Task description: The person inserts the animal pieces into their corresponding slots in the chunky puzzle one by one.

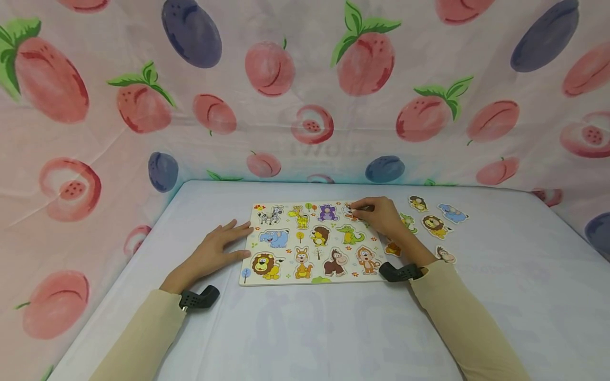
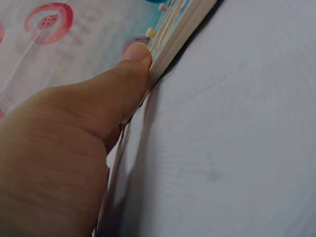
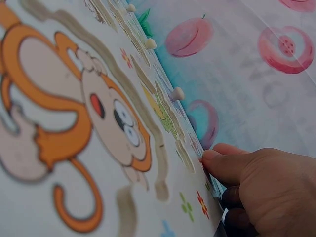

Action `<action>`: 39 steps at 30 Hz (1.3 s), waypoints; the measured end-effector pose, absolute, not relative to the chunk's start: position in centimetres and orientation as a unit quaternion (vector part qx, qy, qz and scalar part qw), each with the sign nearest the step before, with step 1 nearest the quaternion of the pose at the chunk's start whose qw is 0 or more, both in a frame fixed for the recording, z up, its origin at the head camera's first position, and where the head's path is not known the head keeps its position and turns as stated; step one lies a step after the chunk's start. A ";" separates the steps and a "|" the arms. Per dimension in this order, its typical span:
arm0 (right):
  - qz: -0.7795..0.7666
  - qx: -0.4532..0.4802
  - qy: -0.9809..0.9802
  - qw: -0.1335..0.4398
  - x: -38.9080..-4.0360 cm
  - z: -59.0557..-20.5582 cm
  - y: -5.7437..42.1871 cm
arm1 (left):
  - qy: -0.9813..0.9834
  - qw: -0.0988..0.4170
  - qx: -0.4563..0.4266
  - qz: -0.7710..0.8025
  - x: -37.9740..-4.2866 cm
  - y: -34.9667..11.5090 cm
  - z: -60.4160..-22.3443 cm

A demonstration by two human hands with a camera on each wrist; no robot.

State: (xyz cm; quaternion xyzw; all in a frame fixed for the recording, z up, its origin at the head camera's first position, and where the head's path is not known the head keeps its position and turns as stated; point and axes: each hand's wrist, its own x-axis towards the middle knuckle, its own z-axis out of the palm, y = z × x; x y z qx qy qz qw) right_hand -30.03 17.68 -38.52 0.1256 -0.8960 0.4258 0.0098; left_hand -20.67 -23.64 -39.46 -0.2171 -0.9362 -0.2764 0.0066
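A white animal puzzle board (image 1: 318, 275) lies flat on the table. My left hand (image 1: 214, 253) rests at its left side with fingers spread, and the thumb (image 2: 136, 59) touches the board's edge. At the far right corner my right hand (image 1: 381, 214) pinches an orange-and-white animal puzzle piece (image 1: 349, 211) at its slot, partly hidden by the fingers. Knobs (image 3: 177, 94) stand up along the far row, which holds the zebra (image 1: 271, 215), the giraffe (image 1: 299, 217) and a purple animal (image 1: 328, 212). The monkey slot (image 3: 113, 113) shows its printed picture.
Right of the board lie several loose pieces: a hedgehog (image 1: 418, 203), an elephant (image 1: 452, 213), a lion (image 1: 436, 226), a brown-faced ape (image 1: 445, 255), and a crocodile (image 1: 408, 222) and an orange-brown piece (image 1: 393, 247) partly behind the right arm. A fruit-print cloth (image 1: 310, 79) hangs behind the table.
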 end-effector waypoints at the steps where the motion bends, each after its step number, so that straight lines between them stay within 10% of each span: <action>1: 0.426 0.127 -0.896 0.010 -30.0 -38.5 17.7 | -0.936 0.008 -0.218 -0.277 -20.7 -23.7 -39.5; 39: 0.407 0.089 -0.904 0.098 -29.8 -36.0 22.8 | -0.938 0.003 -0.207 -0.278 -20.7 -23.7 -39.8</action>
